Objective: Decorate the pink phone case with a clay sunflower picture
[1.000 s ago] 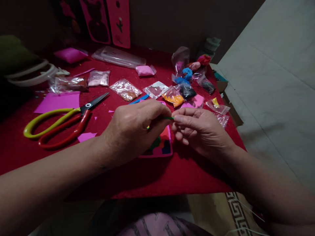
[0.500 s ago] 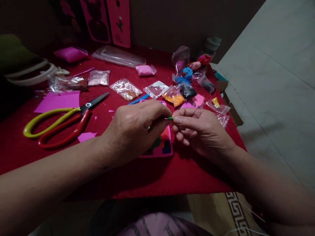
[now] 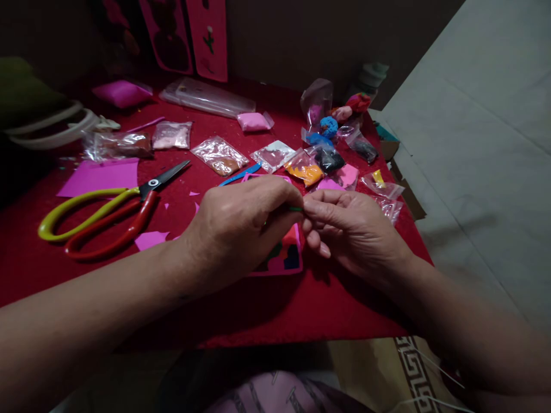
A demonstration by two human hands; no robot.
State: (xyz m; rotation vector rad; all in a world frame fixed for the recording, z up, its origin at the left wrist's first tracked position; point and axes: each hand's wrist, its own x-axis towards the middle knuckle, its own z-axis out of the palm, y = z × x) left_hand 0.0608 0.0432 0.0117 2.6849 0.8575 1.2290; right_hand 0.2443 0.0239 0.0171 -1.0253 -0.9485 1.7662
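**Thin, soft-looking green strip [image 3: 295,209] held in a double pinch**

On my feed, the strip bridges the narrow gap between the fingertips of both hands, above a table covered in red cloth [image 3: 344,312]. The bare left hand [image 3: 241,223] is pinching one end, its back toward my camera; the bare right hand [image 3: 350,221] grips the other end between thumb and forefinger, remaining fingers loosely curled. I cannot tell how much of the strip lies inside either grip.

Below, partly hidden by the left hand, is a rectangular pink-rimmed panel [image 3: 301,255] with red, green and dark blue patches.

If the strip is as soft as I judge, pulling the hands apart could stretch or snap it, and a hard pinch could flatten it. A slip might drop it onto the panel, and a dipping left hand could smear those patches. The light is dim, so I could easily miss a small fault.

Left on the cloth lie scissors with one yellow and one red handle [image 3: 151,183], beside a magenta scrap [image 3: 151,240]. Beyond the hands are a flat blue stick [image 3: 241,174] and a clear plastic bag of orange material [image 3: 304,170]. A tall pink flower-decorated panel [image 3: 215,51] stands against the dark wall [image 3: 301,46]; pale grey tiles [image 3: 486,143] stretch away on the right.
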